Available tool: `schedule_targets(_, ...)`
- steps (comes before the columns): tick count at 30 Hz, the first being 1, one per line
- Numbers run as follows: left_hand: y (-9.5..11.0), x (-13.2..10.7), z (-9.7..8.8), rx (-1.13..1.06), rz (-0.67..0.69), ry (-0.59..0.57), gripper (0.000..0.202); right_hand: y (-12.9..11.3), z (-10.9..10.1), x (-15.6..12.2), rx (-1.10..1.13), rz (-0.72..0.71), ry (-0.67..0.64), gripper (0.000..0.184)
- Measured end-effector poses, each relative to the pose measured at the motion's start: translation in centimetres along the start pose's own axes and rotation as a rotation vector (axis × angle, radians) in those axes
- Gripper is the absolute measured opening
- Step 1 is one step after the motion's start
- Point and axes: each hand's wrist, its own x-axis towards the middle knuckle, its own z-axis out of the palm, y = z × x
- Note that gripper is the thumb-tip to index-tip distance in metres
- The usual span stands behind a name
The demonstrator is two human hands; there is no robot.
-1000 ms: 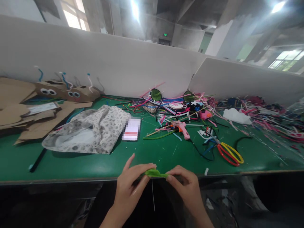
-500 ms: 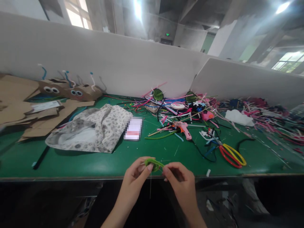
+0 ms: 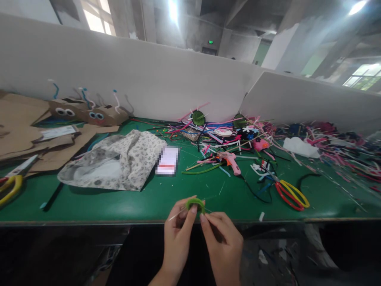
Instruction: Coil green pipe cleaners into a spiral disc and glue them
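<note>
Just over the table's front edge, my left hand point(image 3: 180, 222) pinches a curved green pipe cleaner point(image 3: 195, 201) between thumb and fingers. My right hand point(image 3: 222, 230) grips the lower right end of the same piece with its fingertips. The green piece bends in an arch, and thin pale strands stick out at its left and right. What lies behind my fingers is hidden. Farther off on the table rests a pink glue gun point(image 3: 233, 163), beside a straight green pipe cleaner point(image 3: 201, 171).
Red-and-yellow scissors point(image 3: 291, 194) lie at the right, and another pair point(image 3: 14, 180) at the left edge. A patterned cloth bag point(image 3: 133, 159) and a blurred phone-like rectangle point(image 3: 167, 161) lie left of centre. Cardboard point(image 3: 18, 119) and a heap of pipe cleaners point(image 3: 220, 133) stand toward the white partition point(image 3: 166, 79).
The green pipe cleaner has been bent from a sideways stretch into a downward arch. My hands have come closer together. A second pair of scissors has appeared at the left edge.
</note>
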Motion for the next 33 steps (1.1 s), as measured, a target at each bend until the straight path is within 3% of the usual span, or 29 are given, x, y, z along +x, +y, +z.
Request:
schedule_targets(5,-0.4,-0.8,0.4,0.102,0.039,-0.067,0.022,0.1,0.1,0.2,-0.020,-0.012,0.037,0.013)
schedule_targets(16,-1.4,-0.4,1.5,-0.011,0.009,-0.015,0.024,1.4,0.5,-0.2,0.074,0.233,0.120,0.016)
schedule_targets(21,-2.3,-0.4,1.5,0.089,0.063,-0.036,0.026,1.8,0.6,0.5,0.065,0.324,0.114,0.020)
schedule_targets(24,-1.6,0.1,0.2,0.279,0.138,-0.192,0.042,2.4,-0.4,1.7,0.008,0.221,0.094,0.017)
schedule_targets(27,0.0,1.0,-2.1,0.443,0.179,-0.406,0.069,3.2,-2.4,3.8,-0.115,-0.008,0.027,0.011)
schedule_targets(30,1.8,2.2,-3.8,0.432,0.101,-0.514,0.060,3.3,-4.2,6.1,-0.281,-0.235,-0.125,0.006)
schedule_targets(33,3.1,3.1,-3.7,0.497,0.000,-0.499,0.052,2.6,-4.9,8.1,-0.416,-0.364,-0.319,0.004)
